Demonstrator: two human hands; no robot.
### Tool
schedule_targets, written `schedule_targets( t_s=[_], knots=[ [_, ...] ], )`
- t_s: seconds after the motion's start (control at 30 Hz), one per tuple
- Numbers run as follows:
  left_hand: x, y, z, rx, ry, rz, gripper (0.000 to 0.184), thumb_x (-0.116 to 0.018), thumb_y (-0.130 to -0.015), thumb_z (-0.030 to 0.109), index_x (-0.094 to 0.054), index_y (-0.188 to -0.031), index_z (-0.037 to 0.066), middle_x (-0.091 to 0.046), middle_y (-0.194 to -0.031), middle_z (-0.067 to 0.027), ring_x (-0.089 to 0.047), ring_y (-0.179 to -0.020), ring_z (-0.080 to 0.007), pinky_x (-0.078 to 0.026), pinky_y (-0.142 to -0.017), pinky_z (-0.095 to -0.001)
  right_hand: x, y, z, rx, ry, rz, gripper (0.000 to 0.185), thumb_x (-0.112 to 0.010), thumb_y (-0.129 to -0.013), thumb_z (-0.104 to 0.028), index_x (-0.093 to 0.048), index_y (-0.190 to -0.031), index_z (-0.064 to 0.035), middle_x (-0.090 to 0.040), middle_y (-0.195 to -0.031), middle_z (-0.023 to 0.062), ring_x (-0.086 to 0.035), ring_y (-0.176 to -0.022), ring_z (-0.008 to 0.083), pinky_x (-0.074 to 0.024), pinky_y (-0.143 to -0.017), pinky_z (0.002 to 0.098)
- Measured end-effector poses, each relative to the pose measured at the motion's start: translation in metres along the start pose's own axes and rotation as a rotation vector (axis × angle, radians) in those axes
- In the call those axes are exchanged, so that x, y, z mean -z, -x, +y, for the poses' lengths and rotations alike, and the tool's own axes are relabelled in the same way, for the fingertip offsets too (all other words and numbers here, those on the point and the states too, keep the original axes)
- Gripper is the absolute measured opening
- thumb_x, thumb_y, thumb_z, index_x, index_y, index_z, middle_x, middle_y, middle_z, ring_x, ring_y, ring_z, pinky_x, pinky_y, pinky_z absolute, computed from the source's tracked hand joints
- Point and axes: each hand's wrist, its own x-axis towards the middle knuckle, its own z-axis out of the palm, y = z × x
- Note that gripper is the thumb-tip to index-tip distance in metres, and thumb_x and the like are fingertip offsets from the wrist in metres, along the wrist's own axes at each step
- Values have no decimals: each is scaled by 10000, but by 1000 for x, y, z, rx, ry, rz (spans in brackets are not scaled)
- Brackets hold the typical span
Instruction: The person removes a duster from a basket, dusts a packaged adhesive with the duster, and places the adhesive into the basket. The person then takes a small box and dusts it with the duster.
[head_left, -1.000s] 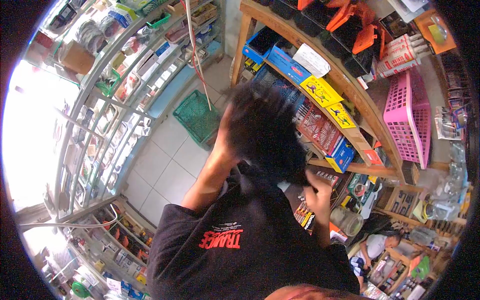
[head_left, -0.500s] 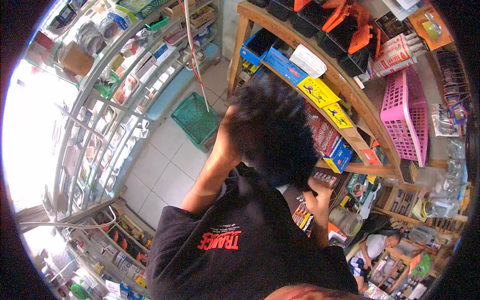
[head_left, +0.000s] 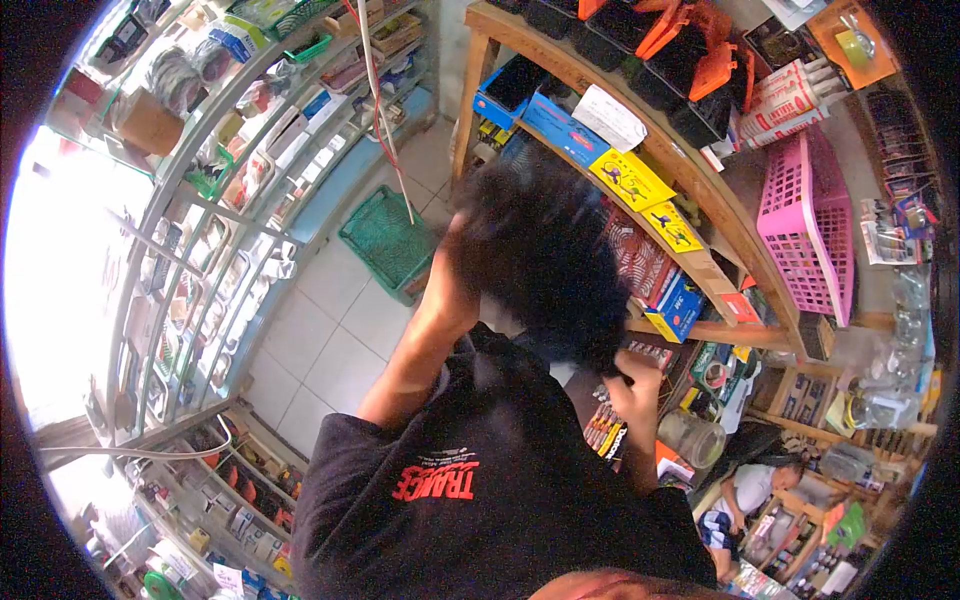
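A large black fuzzy thing [head_left: 545,255], blurred by motion, fills the space in front of my black shirt [head_left: 490,490] with red print. My left hand [head_left: 452,290] lies along its left side, and the fingers are hidden behind it. At its lower right corner, my right hand [head_left: 635,385] has its fingers curled round a dark edge of it. What the thing is, I cannot make out.
Glass shelves [head_left: 215,240] full of goods curve along the left. A green basket [head_left: 385,240] sits on the tiled floor. At right are a wooden rack [head_left: 600,75], a pink basket [head_left: 790,225], a glass jar [head_left: 690,438] and a seated person [head_left: 748,490].
The black thing keeps shifting in blurred motion between my hands and has changed shape. Both hands keep nearly the same places. The surroundings have drifted slightly left in view.
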Motion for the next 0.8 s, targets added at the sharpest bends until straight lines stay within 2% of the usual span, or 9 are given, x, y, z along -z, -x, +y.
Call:
schedule_targets(
  t_s=[0.1, 0.13, 0.2, 0.23, 0.33, 0.4, 0.47, 0.63, 0.8],
  knots=[
    [44, -11, -2, 320, 680, -487, 323, -392, -930, 286, -514, -1130, 64, -574, -992, -74, -547, -820, -165, -445, -712, -265, -9, -11, -7, -142, -86, 89, 392, -553, -723, 38, -602, -1112, 22, -655, -1009, 174, -634, -903, 217, -459, -823, 293],
    [42, -14, -7, 359, 728, -504, 322, -397, -933, 285, -515, -1133, 62, -574, -1003, -75, -542, -827, -167, -447, -717, -268, -9, -14, -7, -246, -130, 143, 392, -561, -712, 32, -608, -1101, 22, -653, -1009, 181, -639, -905, 232, -459, -825, 298],
    [36, -20, -12, 441, 821, -534, 321, -406, -939, 283, -519, -1139, 59, -574, -1025, -78, -533, -841, -170, -451, -727, -272, -2, -12, 2, -90, -47, 64, 373, -572, -724, 17, -609, -1095, 26, -653, -1011, 182, -637, -901, 215, -460, -819, 299],
    [10, -8, 13, 450, 570, -151, 281, -419, -933, 270, -538, -1087, 67, -572, -939, -57, -498, -721, -154, -424, -639, -262, 1, -10, 7, -13, -9, 24, 364, -578, -730, 10, -610, -1092, 28, -653, -1012, 182, -635, -898, 207, -461, -816, 299],
    [-16, -3, 28, 492, 403, 174, 262, -441, -928, 340, -549, -974, 106, -541, -755, -2, -398, -514, -99, -321, -492, -230, -5, -11, 9, -52, 59, 110, 312, -616, -766, -33, -619, -1071, 29, -662, -914, 162, -625, -814, 185, -469, -750, 300],
    [8, -8, 34, 621, 513, -77, 268, -437, -939, 349, -542, -990, 108, -548, -747, -7, -448, -542, -91, -354, -513, -230, -10, -17, 23, -252, 3, 267, 301, -637, -777, -57, -624, -1066, 27, -661, -829, 127, -624, -694, 171, -482, -657, 287],
    [12, -9, 33, 674, 577, -151, 276, -434, -945, 361, -539, -999, 111, -549, -735, -10, -466, -549, -84, -367, -506, -225, -6, -23, 11, -482, -443, 434, 166, -659, -822, -127, -625, -907, 12, -508, -630, -12, -436, -421, 56, -345, -392, 205],
    [7, -13, 34, 648, 765, -29, 288, -422, -949, 381, -538, -987, 120, -544, -724, -19, -449, -510, -80, -342, -399, -203, -15, -10, 4, -475, -403, 555, 193, -639, -820, -77, -489, -714, -17, -402, -600, -30, -414, -413, 53, -332, -364, 222],
    [-1, -7, 53, 627, 676, 16, 291, -434, -935, 406, -540, -937, 135, -506, -624, 2, -389, -412, -86, -310, -337, -211, -8, 4, 16, -265, -264, 364, 202, -663, -788, -54, -483, -719, 6, -425, -605, -18, -432, -434, 54, -380, -389, 216]
  ],
)
